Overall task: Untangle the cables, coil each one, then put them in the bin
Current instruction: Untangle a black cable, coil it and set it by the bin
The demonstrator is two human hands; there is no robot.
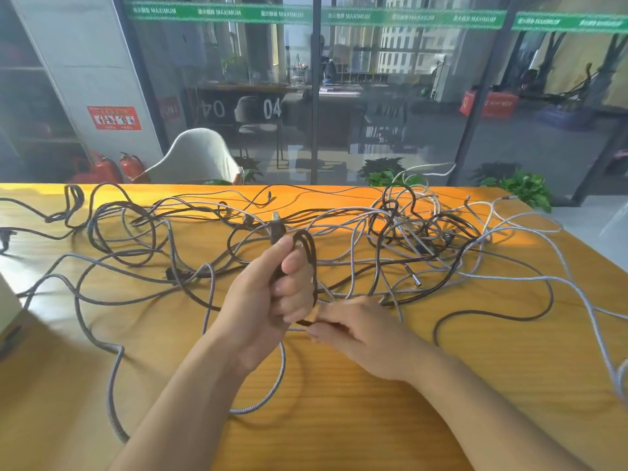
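Two bare forearms are seen reaching in from the bottom edge, where both are cut off. The left hand (268, 294) is raised above the counter (356, 419) with its fingers curled round a dark braided cable (307, 253), which is looped upright in the fist; its plug end (276, 223) points up and away. The lower stretch of that cable is pinched by the right hand (356, 334), low over the wood, thumb and fingers pressed together on it; the strand runs roughly sideways between the two hands. How many loops are held in the left fist is hidden by the fingers.

A grey braided cable (265, 407) is curved beneath the wrists and partly covered by them. Across the middle of the grained, orange-toned wooden counter, dark and grey cords are spread in loose bends, and a denser knot (414, 226) lies at the far right; single strands cannot be followed through it. A pale boxlike edge (8, 311) is cut off at the left and cannot be identified.

Beyond the counter, a white chair (200, 158), red fire extinguishers (131, 168) and leafy plants (520, 185) are set before a glass wall (390, 96).
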